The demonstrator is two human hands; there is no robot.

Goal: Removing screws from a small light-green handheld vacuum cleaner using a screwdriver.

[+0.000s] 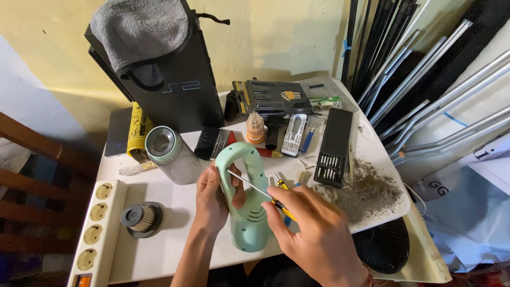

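Left hand: left hand is wrapping around the mint-green handheld vacuum body, thumb lying across its front, steadying it near the middle of the white table.
Right hand: right hand is closing around the yellow-handled screwdriver, its shaft slanting up-left so the tip is meeting the casing just below the handle loop.
Vacuum body: it is looking like a light, rigid plastic shell, smooth and likely slippery; the waist below the loop is offering the surest hold.
Screwdriver: thin, stiff shaft; it is likely prone to slipping off a small screw head.
Nearby: clear dust cup and pleated filter are lying to the left, a pile of grey dust to the right.
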